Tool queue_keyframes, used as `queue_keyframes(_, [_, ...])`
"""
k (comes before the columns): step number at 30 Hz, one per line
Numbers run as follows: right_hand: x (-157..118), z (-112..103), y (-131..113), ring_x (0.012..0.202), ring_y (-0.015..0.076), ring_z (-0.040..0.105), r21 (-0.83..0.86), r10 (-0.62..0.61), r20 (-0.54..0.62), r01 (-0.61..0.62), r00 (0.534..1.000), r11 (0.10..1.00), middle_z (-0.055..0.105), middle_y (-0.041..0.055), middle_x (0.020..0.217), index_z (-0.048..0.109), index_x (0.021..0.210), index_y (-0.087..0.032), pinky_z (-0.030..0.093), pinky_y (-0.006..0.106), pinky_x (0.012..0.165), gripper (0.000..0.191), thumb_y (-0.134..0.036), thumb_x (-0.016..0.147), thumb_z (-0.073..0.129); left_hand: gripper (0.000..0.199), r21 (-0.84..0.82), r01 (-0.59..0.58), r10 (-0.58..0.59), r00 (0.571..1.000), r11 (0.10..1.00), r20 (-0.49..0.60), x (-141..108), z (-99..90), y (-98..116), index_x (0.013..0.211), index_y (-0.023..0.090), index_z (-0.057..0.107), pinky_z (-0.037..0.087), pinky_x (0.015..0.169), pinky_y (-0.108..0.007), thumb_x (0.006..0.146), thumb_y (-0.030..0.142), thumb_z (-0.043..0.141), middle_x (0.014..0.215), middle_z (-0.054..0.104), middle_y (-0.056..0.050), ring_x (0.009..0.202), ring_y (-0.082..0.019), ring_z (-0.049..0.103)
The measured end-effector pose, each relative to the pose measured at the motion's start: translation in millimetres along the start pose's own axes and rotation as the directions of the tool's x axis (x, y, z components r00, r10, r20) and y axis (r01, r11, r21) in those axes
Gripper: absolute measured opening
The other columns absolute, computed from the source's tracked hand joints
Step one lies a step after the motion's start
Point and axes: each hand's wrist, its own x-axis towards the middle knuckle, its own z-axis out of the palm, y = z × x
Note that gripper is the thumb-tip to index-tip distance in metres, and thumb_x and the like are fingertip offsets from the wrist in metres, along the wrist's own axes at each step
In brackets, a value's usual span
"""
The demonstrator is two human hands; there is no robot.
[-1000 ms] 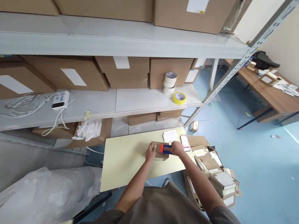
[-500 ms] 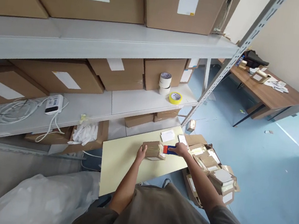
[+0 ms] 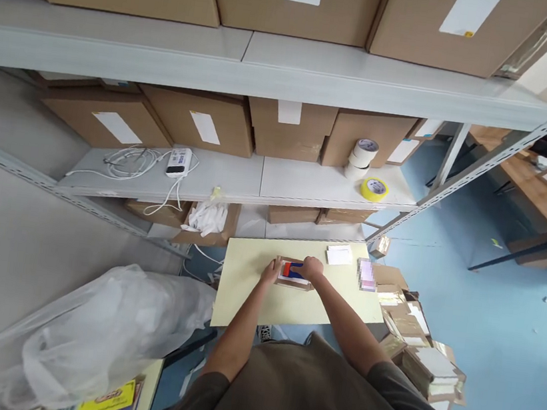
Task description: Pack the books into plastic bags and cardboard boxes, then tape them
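Observation:
A small cardboard box [image 3: 295,284] with a white label on its face lies on the pale yellow tabletop [image 3: 246,295]. My left hand [image 3: 271,270] grips the box at its left end, fingers closed on the edge. Over the box, my right hand [image 3: 310,268] is wrapped round the dark blue handle of what looks like a scraper [image 3: 292,270]. Its red head points left and lies over the white label, close to my left hand. My fingers cover part of the handle. White cards [image 3: 339,255] lie behind the box, and a phone [image 3: 366,274] is at the table's right edge.
Metal shelving [image 3: 269,83] with large cartons [image 3: 283,129] stands before me. White tape rolls [image 3: 362,156], a yellow tape roll [image 3: 373,189] and a cabled white device [image 3: 179,162] sit on it. Small boxes [image 3: 428,366] are piled right; a plastic-covered bundle [image 3: 126,327] is left.
The view has swung. The scraper's head has moved from the box's right end leftward over its labelled face, with my right hand nearer my left. The box has turned its label up.

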Motion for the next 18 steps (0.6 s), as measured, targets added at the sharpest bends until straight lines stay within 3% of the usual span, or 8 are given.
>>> queue_keyframes(4, [-3,-1,23,0.108,0.0298,0.075,0.022,0.061,-0.015,-0.061,0.998,0.998,0.079,0.0186,0.114,0.077,0.116,-0.015,0.056,0.030,0.083,0.061,-0.067,0.083,0.077,0.059,0.005,0.047,-0.047,0.998,0.999,0.033,-4,37.0,14,0.156,0.021,0.048,0.051,0.103,-0.039,0.105,0.052,0.047,0.142,0.070,-0.014,0.127,-0.030,0.068])
queue_keyframes(10, [-15,2,91,0.105,0.0301,0.076,0.045,0.136,-0.034,-0.134,0.990,0.990,0.078,0.0197,0.113,0.078,0.111,-0.015,0.056,0.029,0.080,0.061,-0.070,0.083,0.076,0.051,0.118,0.041,-0.050,0.996,0.992,0.070,-16,98.6,47,0.152,0.026,0.050,0.053,0.099,-0.037,0.107,0.048,0.045,0.139,0.072,-0.012,0.123,-0.029,0.071])
queue_keyframes(14, [-36,-2,173,0.104,0.0314,0.076,0.069,0.197,-0.033,-0.194,0.980,0.979,0.079,0.0199,0.111,0.078,0.109,-0.015,0.056,0.031,0.080,0.062,-0.071,0.083,0.076,0.050,0.215,0.023,-0.033,0.999,0.976,0.043,-24,124.2,61,0.153,0.025,0.049,0.053,0.098,-0.037,0.109,0.047,0.039,0.139,0.072,-0.013,0.125,-0.029,0.070])
queue_keyframes(18, [-69,-11,264,0.103,0.0335,0.075,0.074,0.358,-0.037,-0.355,0.933,0.932,0.078,0.0207,0.111,0.078,0.106,-0.014,0.055,0.033,0.080,0.063,-0.072,0.084,0.075,0.050,0.273,-0.002,-0.010,0.999,0.962,0.043,-22,125.2,64,0.153,0.025,0.048,0.053,0.099,-0.037,0.109,0.046,0.039,0.140,0.071,-0.014,0.125,-0.030,0.070])
